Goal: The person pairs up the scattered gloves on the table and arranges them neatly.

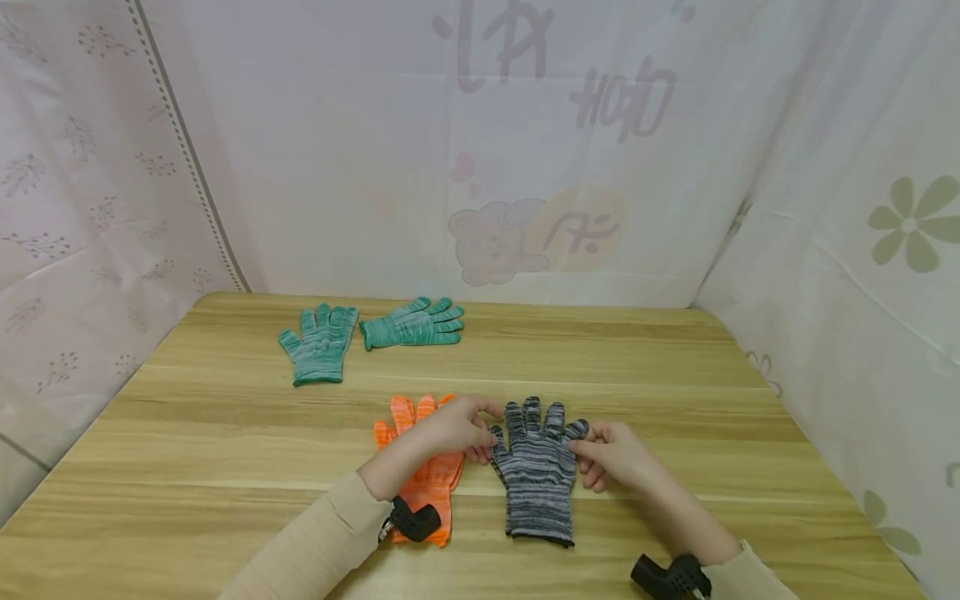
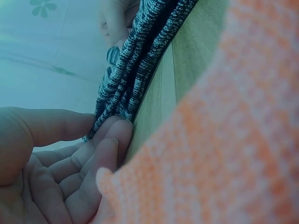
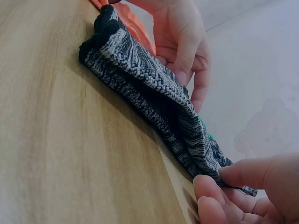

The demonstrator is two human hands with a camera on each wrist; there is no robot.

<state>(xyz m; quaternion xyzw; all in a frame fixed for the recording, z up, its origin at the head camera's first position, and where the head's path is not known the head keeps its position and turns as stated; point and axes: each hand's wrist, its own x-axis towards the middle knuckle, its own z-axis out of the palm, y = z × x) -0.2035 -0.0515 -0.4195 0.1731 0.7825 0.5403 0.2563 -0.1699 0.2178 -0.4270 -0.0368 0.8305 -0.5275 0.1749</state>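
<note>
Two green gloves [image 1: 321,348] are passed first at far left, set well apart from the work; the second green glove [image 1: 416,327] is laid sideways, its fingers aimed right. Next comes the orange glove [image 1: 440,481], partly covered by the left hand [image 1: 457,425], its cuff set toward the person.

And now the heart of it: the grey glove [image 1: 540,475] is held on the surface [image 1: 675,375] squarely between the two hands. Its left edge is pinched at the outer digit, thumb above and fingertips below. Its right edge is taken in the same way by the right hand [image 1: 617,454], at the digit on that side. Neither hand can be called nearer; the glove is touched by both, one at each side.

The long axis is run almost straight away from the person, across the line joining the hands: fingers pointed to the far edge, cuff left unheld on the near side. Both holds are placed toward the finger end, so the cuff, it may be judged, would be left to trail in any lift. Whether one layer or two gloves are stacked there cannot be told.
</note>
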